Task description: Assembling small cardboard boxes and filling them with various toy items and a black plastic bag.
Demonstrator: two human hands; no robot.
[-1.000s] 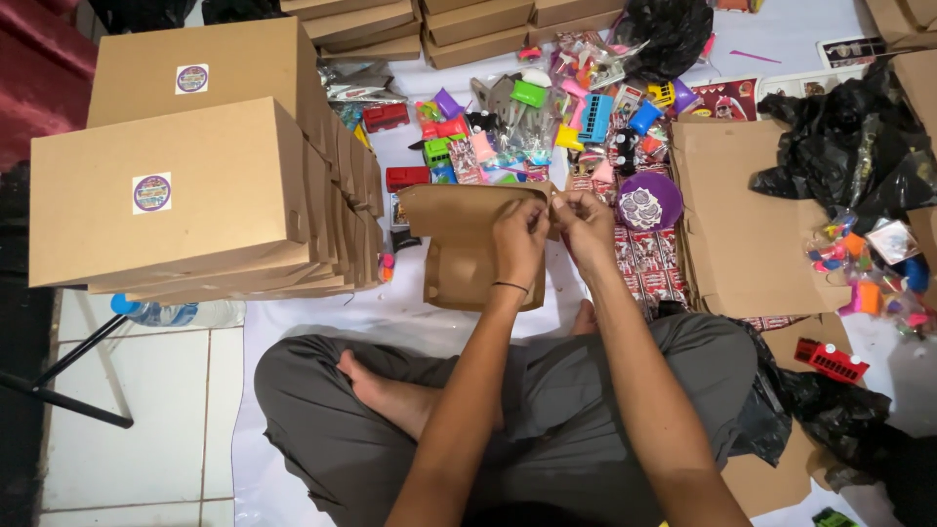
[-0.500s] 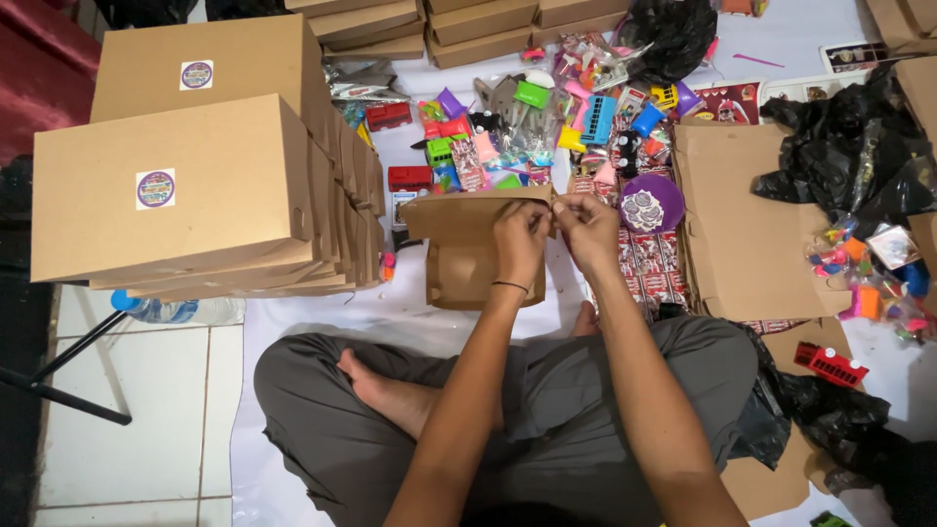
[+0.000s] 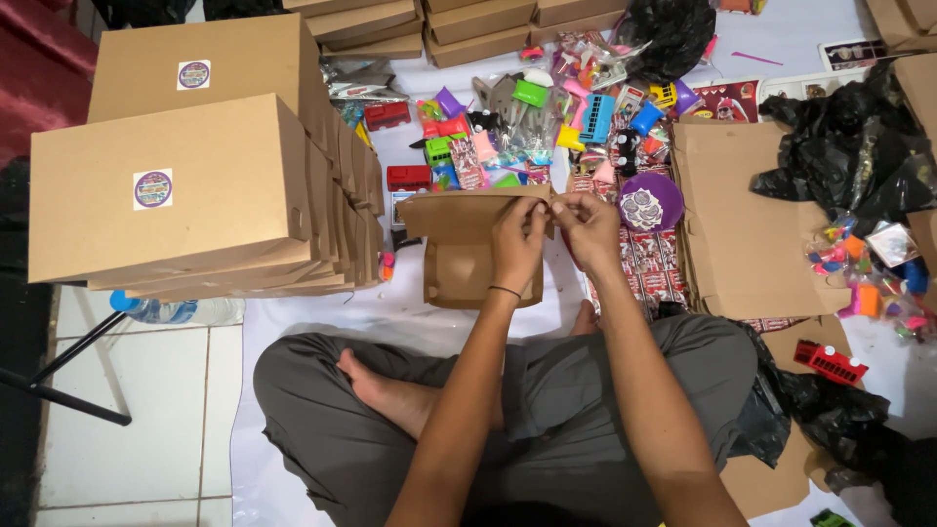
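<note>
While both hands pinch top flap, small brown cardboard box (image 3: 468,249) sits centre, colourful toy pile (image 3: 547,117) at 12 o'clock. Left hand (image 3: 517,239), right hand (image 3: 586,226) clenched on flap edge. Judged light, stiff, creasable; grip by folds.

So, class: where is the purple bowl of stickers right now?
In the head view, the purple bowl sits just right of the right hand, beside the flat cardboard sheet.

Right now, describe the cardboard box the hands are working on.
The brown cardboard box is plain, unsealed and half-folded, its top flap raised toward the toys. It rests on the white sheet before the crossed legs. The left hand and right hand both pinch the flap's upper right edge. No sticker shows on it.
</note>
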